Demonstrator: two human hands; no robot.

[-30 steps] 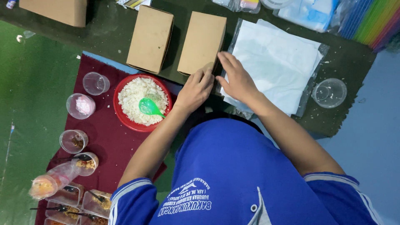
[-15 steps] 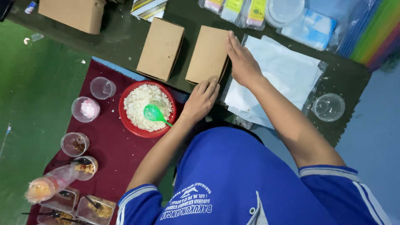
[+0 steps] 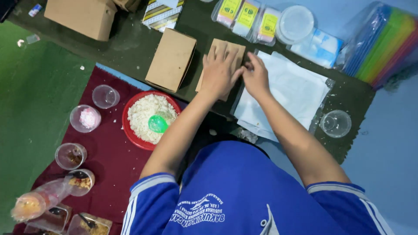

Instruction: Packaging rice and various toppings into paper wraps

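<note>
My left hand (image 3: 220,72) lies flat on the brown cardboard box (image 3: 223,47), fingers spread across its top. My right hand (image 3: 256,78) sits against the box's right edge, fingers bunched close; I think they pinch the edge, but the view is too poor to be sure. Right of the box lies a stack of white paper sheets (image 3: 296,89). Left of it stands a second cardboard box (image 3: 172,58), and below-left a red bowl of rice (image 3: 148,115) with a green spoon (image 3: 157,124).
</note>
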